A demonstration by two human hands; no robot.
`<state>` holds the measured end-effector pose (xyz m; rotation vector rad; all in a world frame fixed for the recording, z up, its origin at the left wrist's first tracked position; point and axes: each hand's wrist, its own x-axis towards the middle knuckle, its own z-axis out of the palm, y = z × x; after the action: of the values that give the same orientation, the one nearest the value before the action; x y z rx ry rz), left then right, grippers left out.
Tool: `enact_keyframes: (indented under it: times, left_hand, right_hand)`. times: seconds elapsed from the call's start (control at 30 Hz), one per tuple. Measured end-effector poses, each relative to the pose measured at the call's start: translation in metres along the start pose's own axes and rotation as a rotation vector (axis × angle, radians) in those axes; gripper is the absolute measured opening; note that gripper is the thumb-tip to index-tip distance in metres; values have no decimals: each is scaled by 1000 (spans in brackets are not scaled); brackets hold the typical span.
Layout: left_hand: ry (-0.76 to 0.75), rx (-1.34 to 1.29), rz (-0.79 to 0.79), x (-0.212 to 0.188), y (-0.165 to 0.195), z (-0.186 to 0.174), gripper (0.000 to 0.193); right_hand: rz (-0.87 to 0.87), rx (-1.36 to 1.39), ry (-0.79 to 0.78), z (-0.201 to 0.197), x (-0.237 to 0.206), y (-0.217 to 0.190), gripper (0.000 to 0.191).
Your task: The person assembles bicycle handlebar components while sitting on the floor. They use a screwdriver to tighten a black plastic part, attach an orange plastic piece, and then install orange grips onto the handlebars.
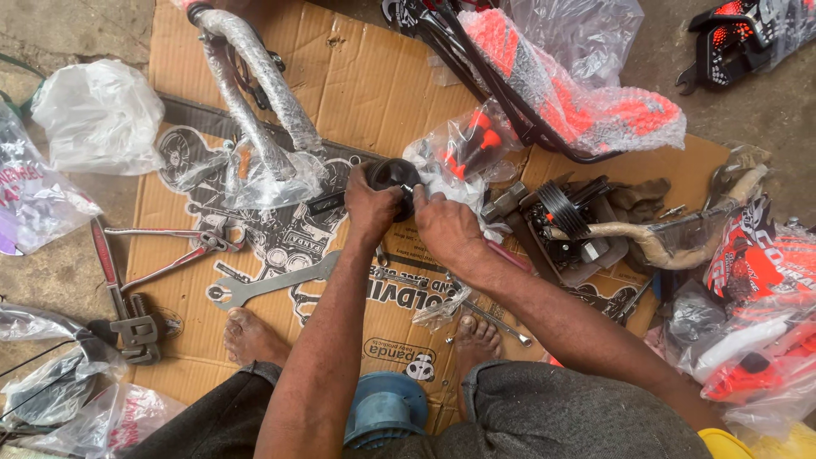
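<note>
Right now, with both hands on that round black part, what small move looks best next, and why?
Probably keep the left hand steadying the round black part while the right hand works its fingers at the rim, since both already grip it above the cardboard.

Bare flattened brown cardboard [374, 85] lay open beyond the hands. A plastic-wrapped grey metal frame tube [255, 93] blocked the left, a bubble-wrapped orange-and-black frame [578, 102] the right, and long steel spanners [263, 287] cluttered the near left.
</note>
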<state>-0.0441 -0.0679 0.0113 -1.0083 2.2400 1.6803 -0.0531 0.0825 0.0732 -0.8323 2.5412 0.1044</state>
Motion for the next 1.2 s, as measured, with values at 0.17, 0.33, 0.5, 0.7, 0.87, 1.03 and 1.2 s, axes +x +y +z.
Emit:
enact_keyframes:
  times: [0.17,0.33,0.5,0.7,0.87,1.03,1.2]
  left_hand:
    - [12,2,23,-3,4,-1,66]
    - [-11,1,-25,-6,8,-1,69]
    - [11,7,10,-5,5,2,67]
    - [27,-9,68,-2,-3,4,65]
    - [37,-50,64,-3,-6,4,66]
    - [58,11,78,-2,-4,2,66]
    - [37,-35,105,-7,0,1,61]
  right_hand:
    - [32,82,83,1,1,-1,50]
    - [30,-13,32,-1,3,-7,49]
    - [69,-190,-14,0,3,-18,55]
    - [63,-188,-142,14,-6,-12,57]
    - [72,168,-41,23,-14,15,52]
    - [37,237,103,14,-7,18,51]
    - [40,289,67,9,3,13,46]
